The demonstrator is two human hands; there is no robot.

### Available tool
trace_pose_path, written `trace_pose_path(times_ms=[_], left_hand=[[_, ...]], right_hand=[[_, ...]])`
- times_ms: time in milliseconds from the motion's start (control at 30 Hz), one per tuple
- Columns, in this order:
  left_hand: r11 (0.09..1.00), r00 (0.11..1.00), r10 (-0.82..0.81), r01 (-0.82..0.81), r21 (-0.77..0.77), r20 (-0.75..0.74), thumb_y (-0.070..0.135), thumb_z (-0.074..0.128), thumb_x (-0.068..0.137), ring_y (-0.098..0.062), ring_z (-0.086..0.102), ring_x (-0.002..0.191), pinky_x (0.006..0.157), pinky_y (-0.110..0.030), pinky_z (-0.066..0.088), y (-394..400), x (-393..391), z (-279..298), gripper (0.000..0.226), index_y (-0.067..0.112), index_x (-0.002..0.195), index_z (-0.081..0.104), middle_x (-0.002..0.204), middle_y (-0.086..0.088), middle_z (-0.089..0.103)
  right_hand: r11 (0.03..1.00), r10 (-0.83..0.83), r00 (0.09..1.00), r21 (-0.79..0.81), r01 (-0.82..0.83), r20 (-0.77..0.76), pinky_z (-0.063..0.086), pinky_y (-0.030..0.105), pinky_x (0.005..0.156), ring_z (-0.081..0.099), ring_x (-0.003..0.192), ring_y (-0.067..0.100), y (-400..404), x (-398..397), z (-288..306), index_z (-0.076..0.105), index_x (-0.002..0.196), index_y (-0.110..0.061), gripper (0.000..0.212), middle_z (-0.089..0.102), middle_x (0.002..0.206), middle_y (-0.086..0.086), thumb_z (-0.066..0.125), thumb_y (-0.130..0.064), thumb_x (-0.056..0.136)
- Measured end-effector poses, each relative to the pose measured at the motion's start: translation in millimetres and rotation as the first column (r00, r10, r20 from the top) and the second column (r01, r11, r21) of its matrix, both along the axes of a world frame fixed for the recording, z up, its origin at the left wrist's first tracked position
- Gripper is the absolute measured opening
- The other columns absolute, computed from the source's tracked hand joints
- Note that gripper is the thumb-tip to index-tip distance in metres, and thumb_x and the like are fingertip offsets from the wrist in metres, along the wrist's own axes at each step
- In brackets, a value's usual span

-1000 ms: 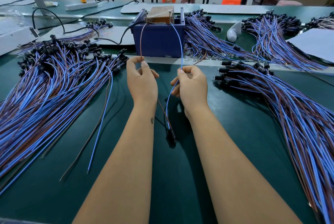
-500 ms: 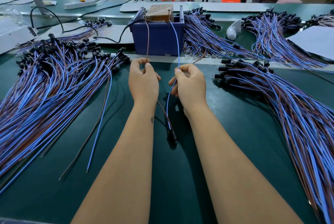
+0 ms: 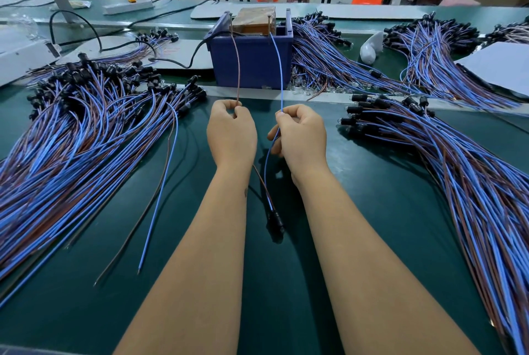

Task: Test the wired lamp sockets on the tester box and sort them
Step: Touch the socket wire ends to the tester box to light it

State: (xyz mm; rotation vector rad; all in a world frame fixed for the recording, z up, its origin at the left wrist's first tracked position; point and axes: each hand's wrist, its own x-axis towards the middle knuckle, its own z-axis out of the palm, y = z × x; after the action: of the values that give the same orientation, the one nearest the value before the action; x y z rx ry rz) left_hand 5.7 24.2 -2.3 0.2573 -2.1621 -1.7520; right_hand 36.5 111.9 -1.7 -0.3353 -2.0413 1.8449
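Tabletop [image 3: 372, 240] covered in dark green mat, filling the view from near edge to far side. Large fan of wired lamp sockets [image 3: 71, 137] at left, blue and brown wires spread toward the near left, black socket heads bunched at the far end. Second large fan of wired sockets [image 3: 463, 171] at right, heads pointing toward the centre, wires trailing to the near right. Further bundles [image 3: 329, 62] behind, beside and beyond a blue tester box [image 3: 252, 65] standing at centre far, with a wooden block [image 3: 254, 21] in its open top and a black cable [image 3: 197, 54] leading off from its left side. White sheet [image 3: 498, 68] at far right. One loose wire pair [image 3: 160, 188] lying apart on the mat, just right of the left fan.

Two bare forearms reaching forward from the near edge. Left hand [image 3: 231, 132] with fingers curled, pinching a brown wire [image 3: 238, 68] that rises to the top of the tester box. Right hand [image 3: 300, 134] likewise curled, pinching a blue wire [image 3: 279, 68] that rises to the box top a little to the right of the brown one. Both wires running back down between the wrists to a single black lamp socket [image 3: 276, 223], low between the forearms; contact with the mat cannot be judged.
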Motion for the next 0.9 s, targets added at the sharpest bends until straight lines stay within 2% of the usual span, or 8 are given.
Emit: trace_pose_path(times_ms=[300,567,700,900], left_hand=[[0.999,1.000,0.003,-0.003,-0.035,-0.003,0.018,0.045,0.097,-0.004,0.048,0.059,0.050,-0.021,0.033,-0.2,0.4,-0.1,0.011,0.020,0.101,0.055,0.075,0.012,0.055],[0.999,1.000,0.001,-0.002,-0.040,-0.018,0.017,0.046,0.096,-0.007,0.050,0.062,0.053,-0.025,0.036,0.0,1.3,-0.1,0.011,0.020,0.101,0.055,0.075,0.012,0.056],[0.998,1.000,-0.010,0.009,-0.063,-0.012,0.017,0.046,0.095,-0.008,0.047,0.059,0.047,-0.016,0.031,0.1,0.1,-0.7,0.009,0.020,0.098,0.054,0.071,0.010,0.054],[0.998,1.000,-0.008,0.007,-0.057,-0.009,0.017,0.045,0.096,-0.007,0.047,0.059,0.046,-0.016,0.031,0.0,-0.2,-1.3,0.010,0.020,0.099,0.054,0.071,0.010,0.054]], right_hand=[[1.000,0.009,1.000,0.024,-0.010,0.017,0.037,0.024,0.044,0.050,0.038,0.016,-0.2,-0.1,-1.5,0.059,0.086,-0.008,0.012,0.061,0.053,-0.001,0.050,-0.013,0.092],[0.999,0.027,1.000,0.033,-0.027,-0.006,0.037,0.022,0.039,0.049,0.037,0.014,-0.8,0.0,-3.2,0.058,0.080,-0.014,0.015,0.063,0.058,0.005,0.050,-0.012,0.092],[1.000,0.014,1.000,0.018,-0.014,0.006,0.035,0.022,0.040,0.046,0.036,0.016,-1.4,-1.3,-2.4,0.057,0.079,-0.011,0.013,0.061,0.054,0.002,0.051,-0.011,0.090],[1.000,0.027,1.000,-0.013,-0.027,0.002,0.034,0.020,0.038,0.045,0.037,0.016,-1.8,-1.1,-2.8,0.057,0.081,-0.009,0.012,0.060,0.057,0.006,0.051,-0.009,0.091]])
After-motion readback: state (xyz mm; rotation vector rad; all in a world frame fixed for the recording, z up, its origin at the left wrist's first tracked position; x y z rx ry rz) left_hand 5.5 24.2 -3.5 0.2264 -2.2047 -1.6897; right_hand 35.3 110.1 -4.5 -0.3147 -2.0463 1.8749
